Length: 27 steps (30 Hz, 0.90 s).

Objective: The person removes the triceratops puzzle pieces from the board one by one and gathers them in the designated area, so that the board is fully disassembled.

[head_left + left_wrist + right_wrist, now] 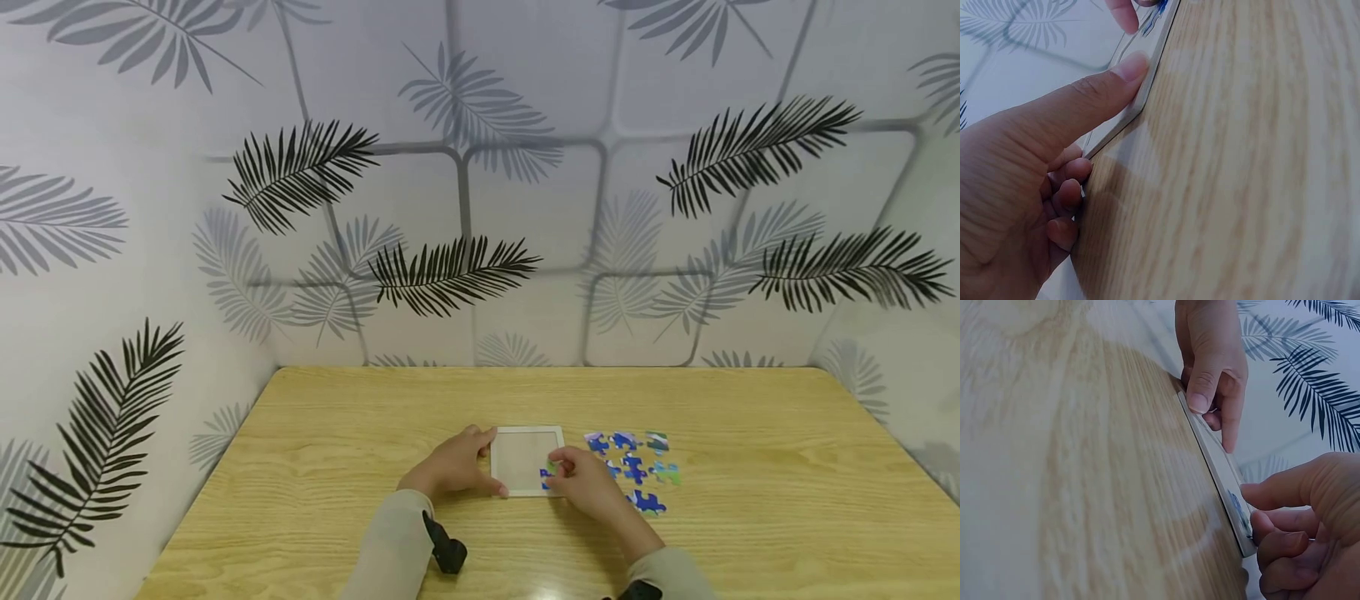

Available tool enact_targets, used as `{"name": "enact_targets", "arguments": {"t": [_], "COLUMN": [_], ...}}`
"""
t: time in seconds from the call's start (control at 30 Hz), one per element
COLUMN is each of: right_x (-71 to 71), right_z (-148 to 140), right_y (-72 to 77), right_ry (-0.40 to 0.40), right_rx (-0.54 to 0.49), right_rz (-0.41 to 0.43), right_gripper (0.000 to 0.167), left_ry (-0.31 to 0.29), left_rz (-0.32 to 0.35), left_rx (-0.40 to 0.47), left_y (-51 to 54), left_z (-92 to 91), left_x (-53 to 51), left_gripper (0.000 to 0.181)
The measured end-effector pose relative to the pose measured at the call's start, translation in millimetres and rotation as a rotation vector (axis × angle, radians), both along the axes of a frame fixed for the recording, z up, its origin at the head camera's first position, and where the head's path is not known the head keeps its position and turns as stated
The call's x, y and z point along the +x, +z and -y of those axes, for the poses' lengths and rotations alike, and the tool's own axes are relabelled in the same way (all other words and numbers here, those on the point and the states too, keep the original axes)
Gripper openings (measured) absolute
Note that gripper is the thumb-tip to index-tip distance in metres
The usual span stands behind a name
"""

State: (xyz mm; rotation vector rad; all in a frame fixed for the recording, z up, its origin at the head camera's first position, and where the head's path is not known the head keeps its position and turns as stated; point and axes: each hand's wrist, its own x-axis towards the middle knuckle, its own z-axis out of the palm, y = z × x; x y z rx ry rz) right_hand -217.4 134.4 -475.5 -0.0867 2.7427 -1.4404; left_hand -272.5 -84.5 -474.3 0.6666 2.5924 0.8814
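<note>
A small pale puzzle frame lies flat on the wooden table. My left hand holds it by its left side, thumb on the near corner and index finger at the far one. In the left wrist view the thumb lies on the frame's edge, the other fingers curled beside it. My right hand is over the frame's right side, thumb and index finger pinching a puzzle piece at the near right corner. Blue printing shows there in the right wrist view; the fingers partly hide it.
Several loose blue, green and white jigsaw pieces lie in rough rows right of the frame, some behind my right hand. The wooden table meets a leaf-patterned wall at the back. A black strap is on the left wrist.
</note>
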Motion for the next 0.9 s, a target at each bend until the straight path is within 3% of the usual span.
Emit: {"name": "enact_targets", "arguments": {"t": [0.33, 0.47, 0.7, 0.9], "right_x": [-0.2, -0.6, -0.8, -1.2], "right_z": [3.4, 4.0, 4.4, 4.5], "right_y": [0.5, 0.3, -1.0, -2.5], "right_ry": [-0.004, -0.007, -0.02, -0.021], "right_rx": [0.021, 0.031, 0.02, 0.029], "right_rz": [0.042, 0.033, 0.026, 0.007], "right_gripper": [0.025, 0.019, 0.026, 0.022], "left_ry": [-0.002, 0.003, 0.004, 0.001], "left_rz": [-0.003, -0.001, -0.01, -0.015], "left_rx": [-0.004, 0.0, -0.02, -0.029], "left_y": [-1.0, -0.3, 0.1, -1.5], "left_z": [0.0, -0.3, -1.3, -1.2], "left_x": [-1.3, -1.4, -1.1, -1.9], "left_gripper": [0.103, 0.103, 0.102, 0.102]}}
